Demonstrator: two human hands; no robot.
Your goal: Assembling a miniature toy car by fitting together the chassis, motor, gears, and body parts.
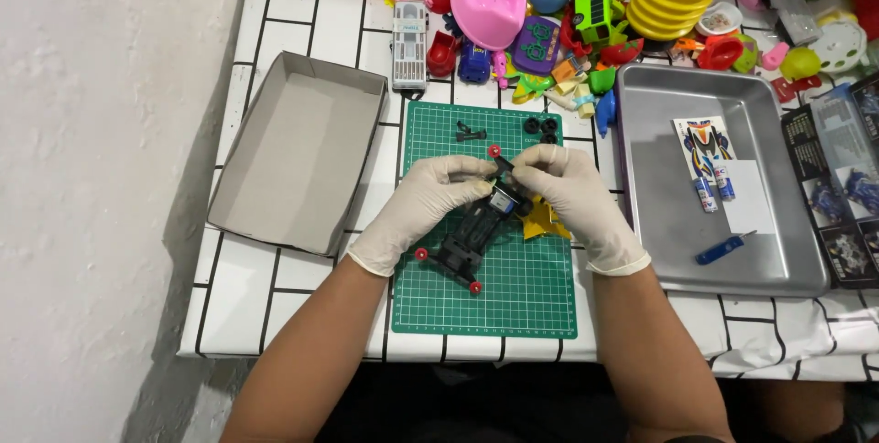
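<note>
Both my hands wear white gloves and hold a black toy car chassis (469, 234) with small red rollers above the green cutting mat (513, 301). My left hand (421, 205) grips the chassis from the left at its upper end. My right hand (572, 196) pinches a small black part at the same end, near a red roller (494, 150). A yellow piece (545, 221) lies on the mat under my right hand. A few black tyres (540, 127) and a small black part (470, 134) rest at the mat's far edge.
An open grey cardboard box lid (302, 155) lies to the left. A metal tray (714, 214) on the right holds a sticker sheet, two small batteries and a blue screwdriver (723, 248). Many colourful plastic toys (586, 4) crowd the table's far side. Printed leaflets (842, 178) lie far right.
</note>
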